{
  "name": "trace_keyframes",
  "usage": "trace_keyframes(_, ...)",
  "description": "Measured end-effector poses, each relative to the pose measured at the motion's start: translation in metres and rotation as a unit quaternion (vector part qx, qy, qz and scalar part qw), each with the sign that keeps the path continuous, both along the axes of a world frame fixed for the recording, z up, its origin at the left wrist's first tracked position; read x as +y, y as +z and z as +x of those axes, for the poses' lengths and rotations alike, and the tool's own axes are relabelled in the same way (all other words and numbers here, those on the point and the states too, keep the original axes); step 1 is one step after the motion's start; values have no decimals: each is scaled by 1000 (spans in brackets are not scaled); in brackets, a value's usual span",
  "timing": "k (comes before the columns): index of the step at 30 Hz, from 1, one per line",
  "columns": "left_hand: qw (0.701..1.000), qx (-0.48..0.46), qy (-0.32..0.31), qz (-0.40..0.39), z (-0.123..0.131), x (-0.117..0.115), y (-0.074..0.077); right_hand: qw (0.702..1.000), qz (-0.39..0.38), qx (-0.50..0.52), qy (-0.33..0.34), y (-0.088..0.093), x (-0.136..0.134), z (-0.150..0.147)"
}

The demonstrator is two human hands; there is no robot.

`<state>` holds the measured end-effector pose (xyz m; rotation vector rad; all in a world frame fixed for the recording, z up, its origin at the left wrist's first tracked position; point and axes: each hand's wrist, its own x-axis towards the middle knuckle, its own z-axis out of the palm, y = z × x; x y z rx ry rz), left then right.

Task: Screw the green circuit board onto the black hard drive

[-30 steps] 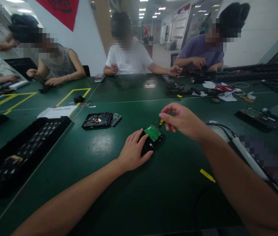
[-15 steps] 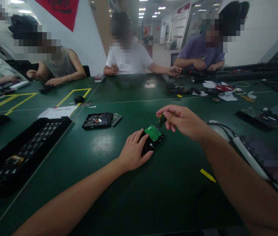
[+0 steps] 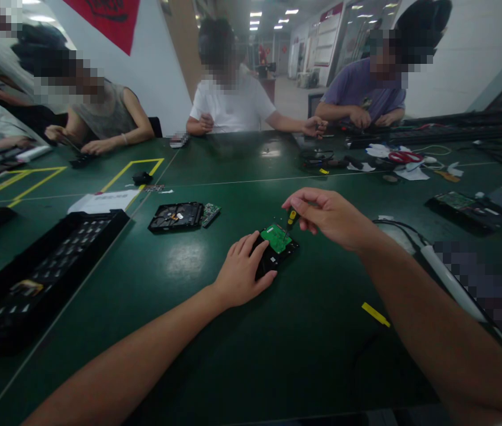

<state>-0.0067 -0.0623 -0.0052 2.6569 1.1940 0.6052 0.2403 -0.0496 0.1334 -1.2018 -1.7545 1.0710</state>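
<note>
A black hard drive (image 3: 272,259) with a green circuit board (image 3: 276,238) on its upper face lies on the table in front of me. My left hand (image 3: 244,269) grips its left side, fingers over the top and thumb along the near edge. Pinched between the thumb and fingers of my right hand (image 3: 322,214) is a small black and yellow screwdriver (image 3: 292,216). It points down, its tip at the right part of the board; whether it sits in a screw is too small to tell. A few tiny specks lie just beyond the drive.
Left of the drive lie another opened hard drive (image 3: 176,217) and a small circuit board (image 3: 211,214). A long black tray (image 3: 47,266) holds small parts. A yellow strip (image 3: 376,315) lies near my right forearm. Another drive (image 3: 462,210) and cables (image 3: 399,223) are rightward. Several people sit opposite.
The screwdriver's handle has turned in my right fingers, with more of its yellow side showing now. Both hands and the hard drive stay nearly where they were.
</note>
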Motion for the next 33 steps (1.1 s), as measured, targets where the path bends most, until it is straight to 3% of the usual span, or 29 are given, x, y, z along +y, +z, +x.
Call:
trace_keyframes(7,1000,13,3,0,1,0,2,998,-11,52,-33,-4,3,-2)
trace_keyframes(15,1000,7,3,-1,1,-1,3,999,19,-20,-22,8,-3,-2)
trace_keyframes(21,1000,11,2,2,1,-1,2,998,-30,25,-49,2,-3,-4)
trace_keyframes(33,1000,18,2,8,1,-1,3,998,-39,45,-18,1,0,-3)
